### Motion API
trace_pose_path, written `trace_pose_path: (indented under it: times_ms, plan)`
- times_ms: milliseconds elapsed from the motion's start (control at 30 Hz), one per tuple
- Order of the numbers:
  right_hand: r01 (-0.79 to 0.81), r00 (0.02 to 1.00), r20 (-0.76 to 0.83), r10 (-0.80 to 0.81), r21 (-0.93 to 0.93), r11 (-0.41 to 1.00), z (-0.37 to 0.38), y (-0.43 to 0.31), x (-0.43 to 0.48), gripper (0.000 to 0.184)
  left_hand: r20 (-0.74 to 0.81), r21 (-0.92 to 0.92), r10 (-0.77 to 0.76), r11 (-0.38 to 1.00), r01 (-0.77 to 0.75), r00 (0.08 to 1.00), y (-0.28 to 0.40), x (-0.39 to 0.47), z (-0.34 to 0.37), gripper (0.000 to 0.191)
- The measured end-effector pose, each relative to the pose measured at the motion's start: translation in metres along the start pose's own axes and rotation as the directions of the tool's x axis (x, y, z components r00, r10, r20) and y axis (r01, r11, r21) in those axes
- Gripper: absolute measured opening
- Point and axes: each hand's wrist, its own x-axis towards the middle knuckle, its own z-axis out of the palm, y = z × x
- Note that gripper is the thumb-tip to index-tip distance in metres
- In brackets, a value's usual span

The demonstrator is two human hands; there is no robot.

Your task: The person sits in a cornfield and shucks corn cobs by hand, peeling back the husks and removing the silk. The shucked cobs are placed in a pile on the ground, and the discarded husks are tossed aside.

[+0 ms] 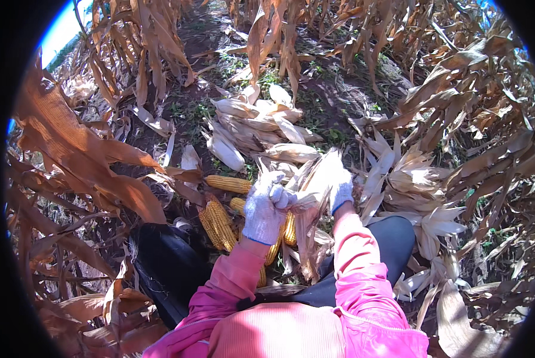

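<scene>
Both my hands wear white knit gloves and meet in front of my knees around a maize ear in dry husk (310, 190). The fingers of my left hand (267, 208) are curled on the husk's left side. My right hand (341, 188) grips the same husk from the right; its fingers are partly hidden in glare and husk. Loose husk leaves (309, 241) hang below the hands. Bare yellow maize ears (218, 223) lie under and left of my left hand, with another yellow ear (228, 183) just beyond them.
A pile of unhusked maize ears (258, 121) lies on the soil ahead. Stripped husks (415, 183) are heaped at the right. A broad dry maize leaf (84, 147) reaches in from the left. Dry standing stalks (155, 40) line the far side. My bent knees (166, 255) flank the yellow ears.
</scene>
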Motion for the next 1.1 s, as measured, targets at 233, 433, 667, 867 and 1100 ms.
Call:
trace_pose_path:
  times_ms: [233,433,667,867,1100]
  plan:
    - [-0.611,0.682,-0.107,0.723,0.46,0.644,-0.052,-0.05,0.039,0.031,0.21,0.126,-0.016,0.992,-0.011,0.978,0.009,-0.004,-0.023,0.033]
    - [-0.102,0.968,-0.227,0.108,0.038,0.994,-0.039,-0.122,0.009,0.052,-0.181,0.658,0.666,0.629,-0.414,0.724,0.062,0.027,-0.059,0.037]
    - [-0.057,0.997,0.066,0.035,0.365,0.929,-0.026,-0.215,-0.016,0.038,0.482,0.83,0.31,0.138,-0.541,0.819,0.031,0.008,-0.039,0.035]
    - [0.086,0.996,-0.014,-0.086,0.279,0.956,-0.013,-0.221,-0.031,0.035,0.459,0.876,0.272,0.021,-0.482,0.846,-0.002,0.017,-0.045,0.068]
    - [-0.08,0.992,0.113,0.06,0.181,0.98,-0.01,-0.221,-0.035,0.027,0.347,0.812,0.261,0.397,-0.428,0.901,-0.014,0.028,-0.054,0.067]
